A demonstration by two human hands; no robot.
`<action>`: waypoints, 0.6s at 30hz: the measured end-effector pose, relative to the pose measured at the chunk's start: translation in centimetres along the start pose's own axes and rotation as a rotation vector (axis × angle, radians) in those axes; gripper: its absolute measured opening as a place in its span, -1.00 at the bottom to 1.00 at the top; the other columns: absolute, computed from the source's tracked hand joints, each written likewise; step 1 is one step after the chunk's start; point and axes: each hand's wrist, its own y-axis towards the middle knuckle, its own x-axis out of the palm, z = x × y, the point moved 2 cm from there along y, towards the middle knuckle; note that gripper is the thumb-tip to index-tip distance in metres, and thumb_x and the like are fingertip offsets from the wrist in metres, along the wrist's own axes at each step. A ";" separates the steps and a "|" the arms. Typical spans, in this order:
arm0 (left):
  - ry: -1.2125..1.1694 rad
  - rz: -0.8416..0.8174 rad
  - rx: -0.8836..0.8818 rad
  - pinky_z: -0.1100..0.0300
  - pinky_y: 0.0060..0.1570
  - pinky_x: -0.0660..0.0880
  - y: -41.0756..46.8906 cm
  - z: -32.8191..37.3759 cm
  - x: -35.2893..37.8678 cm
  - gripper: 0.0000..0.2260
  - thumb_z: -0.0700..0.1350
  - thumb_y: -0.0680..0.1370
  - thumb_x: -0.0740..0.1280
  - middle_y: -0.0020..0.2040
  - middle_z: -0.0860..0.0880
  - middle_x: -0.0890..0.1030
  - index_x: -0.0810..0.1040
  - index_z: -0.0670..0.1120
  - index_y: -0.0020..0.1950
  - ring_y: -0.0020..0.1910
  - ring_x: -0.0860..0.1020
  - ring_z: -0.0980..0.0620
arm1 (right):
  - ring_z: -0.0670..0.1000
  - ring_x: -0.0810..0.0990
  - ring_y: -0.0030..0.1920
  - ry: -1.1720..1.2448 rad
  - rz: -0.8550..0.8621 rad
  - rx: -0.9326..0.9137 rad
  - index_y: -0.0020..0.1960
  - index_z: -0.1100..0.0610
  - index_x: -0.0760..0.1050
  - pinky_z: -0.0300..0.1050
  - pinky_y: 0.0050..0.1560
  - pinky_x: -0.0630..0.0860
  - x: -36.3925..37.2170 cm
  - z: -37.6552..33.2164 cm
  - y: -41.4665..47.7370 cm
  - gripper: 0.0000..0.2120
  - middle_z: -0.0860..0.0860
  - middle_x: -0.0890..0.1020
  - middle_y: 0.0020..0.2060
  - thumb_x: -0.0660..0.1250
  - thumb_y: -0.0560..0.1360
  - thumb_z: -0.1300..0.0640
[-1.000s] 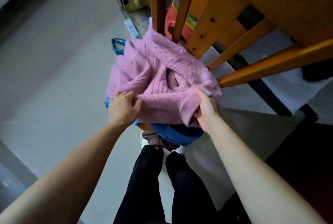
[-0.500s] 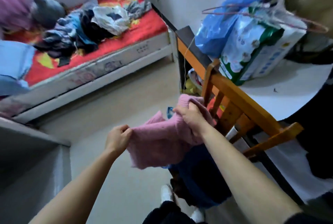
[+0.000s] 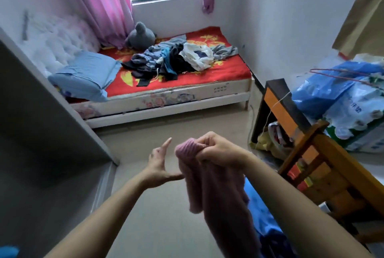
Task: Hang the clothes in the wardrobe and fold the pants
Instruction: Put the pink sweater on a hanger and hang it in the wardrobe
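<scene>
The right hand (image 3: 220, 151) is clenched around the ribbed edge of a pink knit sweater (image 3: 216, 199), which hangs bunched below the fist, out over the floor. The left hand (image 3: 159, 164) is released, fingers spread and forefinger raised, its thumb reaching the sweater's side. The sweater's lower end is cut off at the frame's bottom. It hides part of a blue garment (image 3: 259, 212) by the wooden chair (image 3: 332, 176). A pile of clothes (image 3: 170, 60) lies well apart on the bed (image 3: 207, 74), its pieces hard to separate.
</scene>
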 end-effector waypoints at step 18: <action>-1.717 0.367 -0.151 0.04 0.13 0.49 -5.2 -15.7 -25.8 -0.63 -0.11 0.67 0.00 -0.03 -0.22 0.68 0.56 -0.25 0.11 -0.10 0.66 -0.09 | -0.08 0.53 0.13 -0.088 0.370 0.223 0.40 0.01 0.28 -0.03 0.14 0.58 20.0 -4.6 25.8 -0.33 0.04 0.39 0.26 0.48 0.38 -0.05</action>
